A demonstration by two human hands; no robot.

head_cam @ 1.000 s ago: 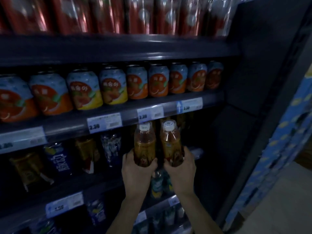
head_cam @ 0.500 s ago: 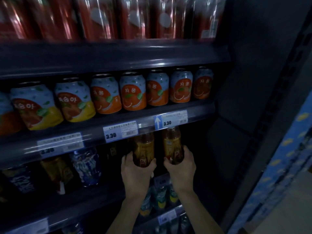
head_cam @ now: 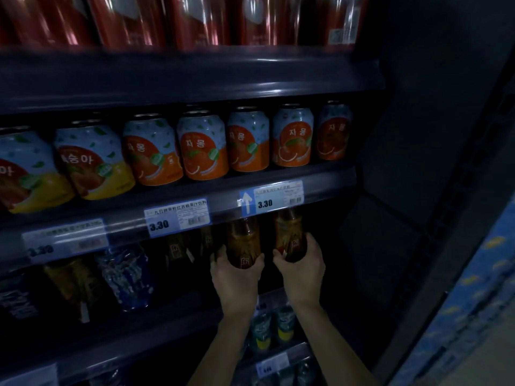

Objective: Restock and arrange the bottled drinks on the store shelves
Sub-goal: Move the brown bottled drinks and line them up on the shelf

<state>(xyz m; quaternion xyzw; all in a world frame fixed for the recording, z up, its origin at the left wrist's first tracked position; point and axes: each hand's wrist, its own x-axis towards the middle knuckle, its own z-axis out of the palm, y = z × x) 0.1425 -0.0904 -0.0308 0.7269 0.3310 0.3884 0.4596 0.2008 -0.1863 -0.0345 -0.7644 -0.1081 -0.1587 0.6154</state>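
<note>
I hold two amber tea bottles upright, side by side, inside the dark third shelf. My left hand (head_cam: 235,277) grips the base of the left tea bottle (head_cam: 243,240). My right hand (head_cam: 302,270) grips the base of the right tea bottle (head_cam: 288,232). Both bottle tops are hidden behind the shelf rail with price tags (head_cam: 178,218). More of the same amber bottles (head_cam: 175,247) stand just left of my hands, deeper in the shelf.
Juice cans (head_cam: 203,147) fill the shelf above, red cans (head_cam: 195,20) the top one. Blue and dark bottles (head_cam: 126,277) stand at the left of the third shelf. Small green-labelled bottles (head_cam: 271,325) sit one shelf lower. A dark side panel (head_cam: 404,190) closes the right.
Both hands pushed the two bottles forward and slightly up under the shelf rail, so their white caps are now hidden. The view has moved closer to the shelf.
</note>
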